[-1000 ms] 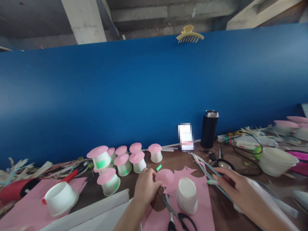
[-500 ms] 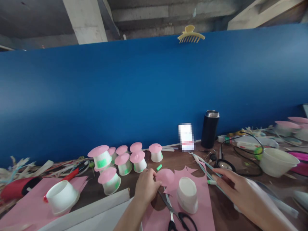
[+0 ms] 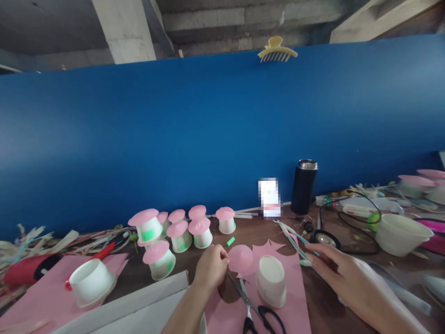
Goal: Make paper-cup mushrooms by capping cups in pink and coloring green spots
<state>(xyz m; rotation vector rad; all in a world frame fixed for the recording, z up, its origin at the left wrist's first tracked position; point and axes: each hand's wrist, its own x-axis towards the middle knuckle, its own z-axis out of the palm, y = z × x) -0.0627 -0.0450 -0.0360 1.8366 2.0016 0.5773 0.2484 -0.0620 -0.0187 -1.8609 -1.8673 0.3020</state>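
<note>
My left hand [image 3: 211, 265] is closed, its curled fingertips at the left edge of a round pink paper disc [image 3: 240, 258]. What its fingers pinch, if anything, is hidden. At the right, my right hand [image 3: 335, 273] has its thumb and forefinger about long thin pale-blue strips [image 3: 295, 241], which run to the back left. An upturned white paper cup [image 3: 271, 280] stands on a cut pink paper sheet [image 3: 295, 311]. Partly open scissors [image 3: 247, 300] with black handles lie between my left hand and that cup.
Several white cups with pink caps [image 3: 180, 236] stand at the back left. A white cup [image 3: 93, 283] sits on pink paper at left, near a white box [image 3: 139, 308]. A black flask [image 3: 304, 185], cables and a white tub [image 3: 399, 234] occupy the right.
The thumb of my left hand has drawn back from over the pink disc, and its fingers are more curled. My right hand is nearly unmoved. The view has shifted slightly.
</note>
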